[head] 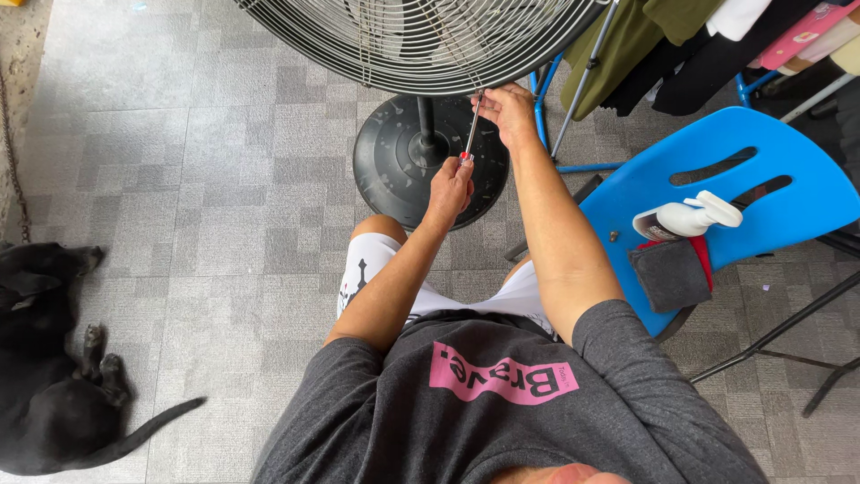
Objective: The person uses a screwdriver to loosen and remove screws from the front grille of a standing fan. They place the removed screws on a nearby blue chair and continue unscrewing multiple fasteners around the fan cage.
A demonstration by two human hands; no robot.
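Observation:
My left hand [449, 186] grips the red handle of a screwdriver [471, 131] whose metal shaft points up to the lower rim of a large fan's wire grille [421, 45]. My right hand [508, 112] rests against that same rim, fingers pinched at the spot where the screwdriver tip meets it. What the fingers hold is hidden. The fan stands on a round black base [394, 166] just beyond my knees.
A blue plastic chair [788, 193] to my right carries a white spray bottle [690, 218], a dark cloth [669, 273] and a small screw [614, 237]. A black dog [45, 358] lies on the grey tiled floor at left. Clothes hang on a rack [681, 45] at the upper right.

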